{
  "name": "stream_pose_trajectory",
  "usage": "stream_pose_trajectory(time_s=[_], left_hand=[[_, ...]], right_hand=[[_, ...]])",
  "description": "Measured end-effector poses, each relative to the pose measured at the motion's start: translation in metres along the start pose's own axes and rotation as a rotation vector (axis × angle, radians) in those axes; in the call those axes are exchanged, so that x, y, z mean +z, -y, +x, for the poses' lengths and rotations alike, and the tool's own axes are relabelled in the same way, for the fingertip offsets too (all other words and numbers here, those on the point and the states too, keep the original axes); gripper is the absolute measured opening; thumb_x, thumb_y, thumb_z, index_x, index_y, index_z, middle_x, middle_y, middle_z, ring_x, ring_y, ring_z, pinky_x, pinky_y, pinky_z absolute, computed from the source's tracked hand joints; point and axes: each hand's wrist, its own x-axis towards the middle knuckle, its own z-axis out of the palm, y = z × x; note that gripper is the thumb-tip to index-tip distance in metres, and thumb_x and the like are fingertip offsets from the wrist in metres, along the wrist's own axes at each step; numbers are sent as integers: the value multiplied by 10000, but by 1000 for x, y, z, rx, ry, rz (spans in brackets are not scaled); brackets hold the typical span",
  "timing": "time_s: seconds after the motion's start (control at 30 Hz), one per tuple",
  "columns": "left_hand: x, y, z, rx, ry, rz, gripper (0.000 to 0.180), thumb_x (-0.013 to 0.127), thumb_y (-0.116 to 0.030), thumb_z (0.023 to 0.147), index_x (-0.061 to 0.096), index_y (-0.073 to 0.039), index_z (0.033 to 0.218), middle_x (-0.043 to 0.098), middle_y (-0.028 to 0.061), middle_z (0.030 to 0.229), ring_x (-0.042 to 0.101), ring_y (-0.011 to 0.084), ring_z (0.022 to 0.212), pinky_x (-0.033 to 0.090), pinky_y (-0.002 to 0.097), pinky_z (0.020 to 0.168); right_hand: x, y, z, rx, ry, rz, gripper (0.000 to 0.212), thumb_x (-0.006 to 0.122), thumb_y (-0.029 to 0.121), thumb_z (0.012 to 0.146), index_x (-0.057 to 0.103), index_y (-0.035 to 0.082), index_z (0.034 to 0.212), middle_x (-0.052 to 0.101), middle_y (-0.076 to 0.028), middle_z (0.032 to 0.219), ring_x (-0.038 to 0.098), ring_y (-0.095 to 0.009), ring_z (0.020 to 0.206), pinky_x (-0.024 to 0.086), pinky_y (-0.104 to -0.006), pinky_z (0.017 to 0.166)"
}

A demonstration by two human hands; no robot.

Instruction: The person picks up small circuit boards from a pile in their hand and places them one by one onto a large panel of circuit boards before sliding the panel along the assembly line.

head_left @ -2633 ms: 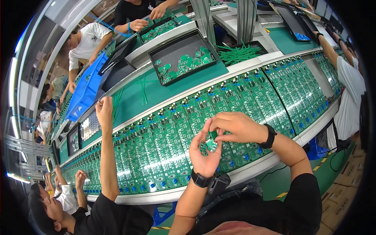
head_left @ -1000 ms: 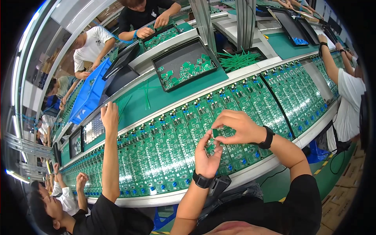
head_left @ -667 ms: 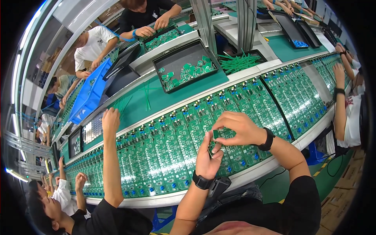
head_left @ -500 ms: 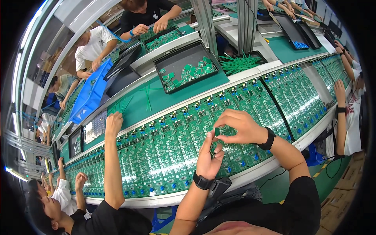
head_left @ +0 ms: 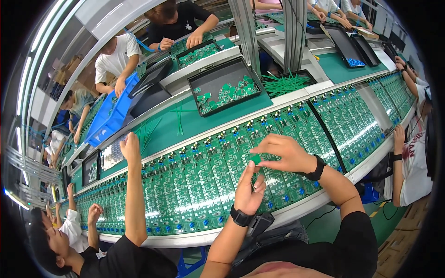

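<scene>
Above the row of green circuit boards [head_left: 204, 178], my two hands meet close together. The thumb and fingers of my right hand [head_left: 292, 155] pinch a small green circuit board [head_left: 256, 159]. My left hand [head_left: 249, 193] is just below it, thumb raised to the small board's lower edge and the other fingers curled. Something thin and dark shows between those fingers, too hidden to name. Beyond the row, a black tray [head_left: 213, 78] holds many loose small green boards. Green strips [head_left: 287, 84] are heaped in another tray to its right.
On my left a co-worker's arm [head_left: 133, 185] reaches across the row toward loose green strips [head_left: 147, 134]. A blue bin [head_left: 104, 121] stands farther left. Metal posts [head_left: 294, 37] rise behind the trays. A pale rail [head_left: 204, 237] edges the line nearest me. More people work along both sides.
The small board between my hands has tilted, now showing its green face. The boards and trays have shifted slightly right in view. The co-worker's hand at left has pulled back a little from the strips.
</scene>
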Motion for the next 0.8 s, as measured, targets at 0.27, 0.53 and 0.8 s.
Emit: stream_pose_trajectory(time_s=[0.27, 0.53, 0.8], left_hand=[[6, 0, -1, 21, -27, -15, 150, 539, -224, 890, 498, -92, 950, 497, -25, 840, 344, 43, 517, 272, 172, 429], [-3, 8, 4, -2, -22, 16, 100, 521, -178, 896, 493, -99, 952, 508, -9, 855, 356, 54, 537, 284, 176, 444], [-3, 6, 6, 5, -16, -49, 98, 493, -183, 910, 489, -98, 957, 495, -9, 828, 357, 60, 539, 286, 178, 452]], right_hand=[[-1, 0, 0, 37, -43, 3, 226, 684, 153, 705, 628, 92, 915, 590, -55, 856, 579, -229, 786, 473, -316, 660], [5, -2, -2, 61, -58, 109, 190, 688, 106, 709, 617, 52, 877, 599, -75, 853, 588, -228, 797, 472, -316, 676], [3, 2, 0, 130, -20, 114, 222, 689, 92, 702, 605, 49, 903, 597, -77, 850, 587, -223, 797, 471, -314, 680]])
